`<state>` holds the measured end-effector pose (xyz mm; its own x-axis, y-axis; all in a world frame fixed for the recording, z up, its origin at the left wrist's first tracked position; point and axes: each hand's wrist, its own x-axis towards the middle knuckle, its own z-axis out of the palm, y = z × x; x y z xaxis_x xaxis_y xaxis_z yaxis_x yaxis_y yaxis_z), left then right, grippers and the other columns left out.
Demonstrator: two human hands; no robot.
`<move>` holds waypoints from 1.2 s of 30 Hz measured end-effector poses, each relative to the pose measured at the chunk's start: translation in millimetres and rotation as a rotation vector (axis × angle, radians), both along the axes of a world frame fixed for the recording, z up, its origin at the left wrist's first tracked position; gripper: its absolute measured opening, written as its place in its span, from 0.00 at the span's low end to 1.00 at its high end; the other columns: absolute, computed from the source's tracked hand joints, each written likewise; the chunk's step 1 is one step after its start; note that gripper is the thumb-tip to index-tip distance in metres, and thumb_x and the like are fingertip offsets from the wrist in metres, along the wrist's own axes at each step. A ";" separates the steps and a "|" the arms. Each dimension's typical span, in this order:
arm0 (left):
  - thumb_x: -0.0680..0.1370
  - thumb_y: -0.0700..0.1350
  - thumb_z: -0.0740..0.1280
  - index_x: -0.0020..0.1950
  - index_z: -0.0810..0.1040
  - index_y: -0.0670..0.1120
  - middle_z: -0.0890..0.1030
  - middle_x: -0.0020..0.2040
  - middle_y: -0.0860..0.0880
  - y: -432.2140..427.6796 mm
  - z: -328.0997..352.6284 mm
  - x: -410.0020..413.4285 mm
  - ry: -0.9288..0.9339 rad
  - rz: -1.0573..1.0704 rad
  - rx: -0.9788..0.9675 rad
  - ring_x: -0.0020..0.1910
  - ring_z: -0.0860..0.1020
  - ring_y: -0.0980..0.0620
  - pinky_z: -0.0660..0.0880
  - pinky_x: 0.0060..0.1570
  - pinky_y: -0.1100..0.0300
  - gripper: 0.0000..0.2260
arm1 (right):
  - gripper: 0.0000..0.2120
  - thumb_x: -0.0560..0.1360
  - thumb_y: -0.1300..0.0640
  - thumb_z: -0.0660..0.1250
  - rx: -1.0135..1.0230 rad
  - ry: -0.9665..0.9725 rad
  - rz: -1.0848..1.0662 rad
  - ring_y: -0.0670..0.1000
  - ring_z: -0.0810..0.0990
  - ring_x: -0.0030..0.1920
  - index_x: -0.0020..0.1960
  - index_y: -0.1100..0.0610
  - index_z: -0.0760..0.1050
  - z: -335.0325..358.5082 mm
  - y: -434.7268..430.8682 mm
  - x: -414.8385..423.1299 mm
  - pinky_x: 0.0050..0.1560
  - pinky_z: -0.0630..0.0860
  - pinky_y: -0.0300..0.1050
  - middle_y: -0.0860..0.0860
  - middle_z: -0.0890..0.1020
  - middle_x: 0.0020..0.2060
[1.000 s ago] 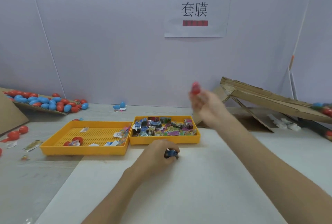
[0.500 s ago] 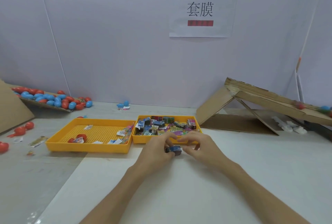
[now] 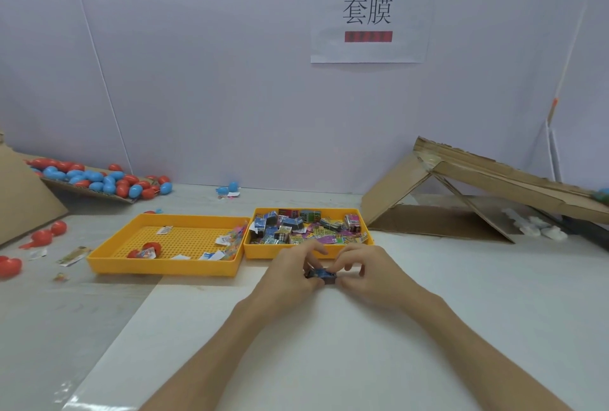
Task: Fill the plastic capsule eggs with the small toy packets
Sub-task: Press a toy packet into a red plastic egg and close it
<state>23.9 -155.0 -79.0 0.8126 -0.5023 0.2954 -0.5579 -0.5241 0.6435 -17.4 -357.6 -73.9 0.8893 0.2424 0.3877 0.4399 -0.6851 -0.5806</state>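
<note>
Red and blue plastic capsule eggs lie heaped far left. A yellow perforated plastic tray touches a second yellow tray full of small colourful toy packets. Just in front, the left hand and right hand each pinch one small blue packet, possibly folded, with curled fingers.

My left hand and right hand meet at the middle of the desk, a packet pinched between them. Just behind sits the packet tray, touching a second tray on its left. Capsule eggs pile at the far left corner; a cardboard ramp stands far right.
</note>
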 end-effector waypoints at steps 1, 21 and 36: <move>0.73 0.41 0.77 0.57 0.73 0.62 0.82 0.45 0.59 0.4 0.7 0.5 0.005 -0.002 0.010 0.46 0.79 0.58 0.75 0.43 0.70 0.21 | 0.11 0.70 0.63 0.74 -0.002 0.001 0.000 0.47 0.77 0.45 0.45 0.48 0.86 -0.1 0.1 0.7 0.40 0.68 0.28 0.44 0.82 0.43; 0.73 0.41 0.77 0.59 0.78 0.56 0.80 0.46 0.60 -0.1 6.8 -3.3 0.006 -0.004 0.062 0.46 0.79 0.59 0.72 0.41 0.74 0.18 | 0.07 0.71 0.63 0.73 -0.054 0.002 -0.034 0.45 0.78 0.43 0.39 0.52 0.79 -0.3 -0.7 4.0 0.38 0.70 0.28 0.45 0.80 0.41; 0.76 0.43 0.74 0.62 0.79 0.55 0.83 0.55 0.56 -2.5 7.9 -9.4 -0.040 0.018 0.089 0.54 0.80 0.58 0.78 0.55 0.61 0.15 | 0.03 0.75 0.61 0.73 0.074 -0.002 -0.119 0.43 0.79 0.39 0.43 0.55 0.82 14.9 -4.0 -5.6 0.40 0.74 0.37 0.44 0.82 0.41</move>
